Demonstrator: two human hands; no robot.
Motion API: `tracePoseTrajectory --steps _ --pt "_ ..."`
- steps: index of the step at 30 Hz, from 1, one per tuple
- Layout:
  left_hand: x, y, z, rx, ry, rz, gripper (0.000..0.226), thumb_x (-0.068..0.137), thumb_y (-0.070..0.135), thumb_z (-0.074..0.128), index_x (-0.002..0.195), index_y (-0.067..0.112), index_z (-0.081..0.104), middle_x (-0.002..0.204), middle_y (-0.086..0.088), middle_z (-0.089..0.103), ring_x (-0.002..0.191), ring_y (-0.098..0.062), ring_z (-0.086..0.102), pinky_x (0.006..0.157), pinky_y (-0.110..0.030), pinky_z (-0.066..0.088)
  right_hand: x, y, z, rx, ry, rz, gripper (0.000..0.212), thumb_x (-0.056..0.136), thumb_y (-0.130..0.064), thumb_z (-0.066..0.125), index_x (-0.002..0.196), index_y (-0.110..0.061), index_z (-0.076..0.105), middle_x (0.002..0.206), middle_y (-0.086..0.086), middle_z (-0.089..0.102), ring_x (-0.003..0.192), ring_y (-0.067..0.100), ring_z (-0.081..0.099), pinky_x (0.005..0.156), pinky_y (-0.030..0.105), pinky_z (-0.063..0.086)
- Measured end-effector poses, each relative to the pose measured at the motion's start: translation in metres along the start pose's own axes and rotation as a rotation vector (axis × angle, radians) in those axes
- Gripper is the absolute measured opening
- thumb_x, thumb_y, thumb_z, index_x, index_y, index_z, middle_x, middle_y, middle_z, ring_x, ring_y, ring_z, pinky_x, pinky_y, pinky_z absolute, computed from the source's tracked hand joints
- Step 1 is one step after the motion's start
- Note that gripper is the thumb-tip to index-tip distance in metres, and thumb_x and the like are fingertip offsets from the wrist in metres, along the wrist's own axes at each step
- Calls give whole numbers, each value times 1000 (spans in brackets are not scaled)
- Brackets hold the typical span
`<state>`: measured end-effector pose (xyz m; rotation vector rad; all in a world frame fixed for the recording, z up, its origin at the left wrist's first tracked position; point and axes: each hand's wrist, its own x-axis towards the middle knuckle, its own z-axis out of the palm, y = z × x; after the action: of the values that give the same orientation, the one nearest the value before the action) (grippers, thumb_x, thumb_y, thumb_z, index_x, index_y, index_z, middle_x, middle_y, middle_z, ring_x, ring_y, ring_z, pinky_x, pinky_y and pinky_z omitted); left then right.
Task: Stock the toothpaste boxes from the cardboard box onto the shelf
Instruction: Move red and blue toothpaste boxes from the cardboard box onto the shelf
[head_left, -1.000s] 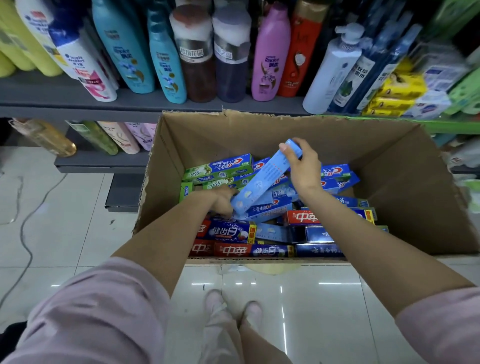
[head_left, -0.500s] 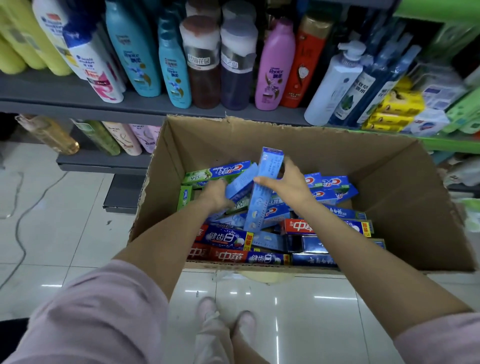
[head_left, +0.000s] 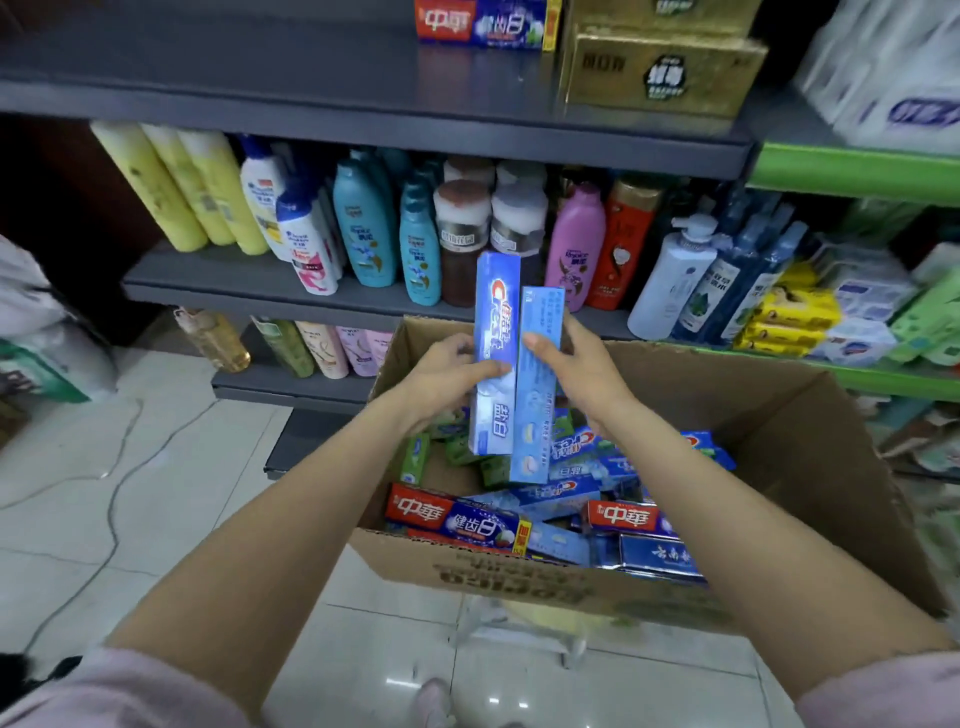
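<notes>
Holding two long rectangular toothpaste cartons upright, side by side and touching, above the open cardboard box. Left hand grips the glossy blue Crest carton, thumb across its front face. Right hand pinches the paler blue carton, thumb on its front, fingers curled round the far edge. Pale carton sits slightly lower, at 3 o'clock of the Crest one.

Cardboard box: brown corrugated, ragged top edges, printed near wall, flaps open. Inside, a loose heap of flat slim cartons lying at mixed angles: red-and-blue carton at 7 o'clock of the held pair, another red one at 5 o'clock, dark blue glossy carton by the near wall, green cartons at the left wall.

Top shelf, dark grey metal, at 12 o'clock: one red-and-blue toothpaste carton lying flat, gold boxes just beside it at 3 o'clock. Middle shelf: smooth plastic bottles, yellow cylinders, teal bottles, pink bottle, white pump bottle. Shiny pale tiled floor at 8 o'clock, thin cable across it. Pink sleeves at the bottom edge.
</notes>
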<state>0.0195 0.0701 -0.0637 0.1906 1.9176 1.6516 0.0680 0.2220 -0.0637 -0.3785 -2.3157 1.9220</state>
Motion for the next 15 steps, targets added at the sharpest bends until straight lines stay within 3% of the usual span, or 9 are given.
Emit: tracePoseTrajectory --steps 2,4,8,11,13,15 --pt "-8 15 -5 17 41 32 29 88 12 59 115 8 50 106 -8 66 79 -15 65 63 -21 56 3 -23 7 30 15 -62 33 93 -24 56 125 -16 53 111 -5 64 92 5 63 84 24 52" --pt "-17 35 -16 62 124 84 30 86 17 61 113 10 49 107 -8 65 79 -17 65 73 -28 55 7 -51 19 41 24 -123 30 95 -22 52 124 -14 53 108 -4 64 92 8 63 86 28 51" --pt "-37 76 -48 134 195 199 27 86 23 66 106 13 51 87 4 65 55 4 64 52 -11 50 21 -104 46 172 -2 -139 31 101 -17 39 130 -9 44 114 1 60 90 9 62 86 29 52" --pt "-46 99 -72 194 240 237 43 82 28 71 115 7 53 101 -5 69 80 -15 69 74 -28 56 34 -132 70 185 13 -90 35 97 -31 46 126 -13 43 123 6 60 106 20 62 97 42 48" --pt "-51 114 -93 191 284 274 40 82 27 70 113 8 54 105 -9 68 88 -24 68 83 -37 54 40 -152 90 237 -29 -45 44 90 -42 56 123 -14 47 118 5 64 101 19 64 89 37 53" --pt "-51 128 -116 143 256 296 29 85 22 67 108 8 57 102 -10 69 86 -25 67 83 -39 54 46 -171 107 283 -124 -84 35 90 -40 59 114 -15 57 107 4 69 86 17 69 74 29 56"
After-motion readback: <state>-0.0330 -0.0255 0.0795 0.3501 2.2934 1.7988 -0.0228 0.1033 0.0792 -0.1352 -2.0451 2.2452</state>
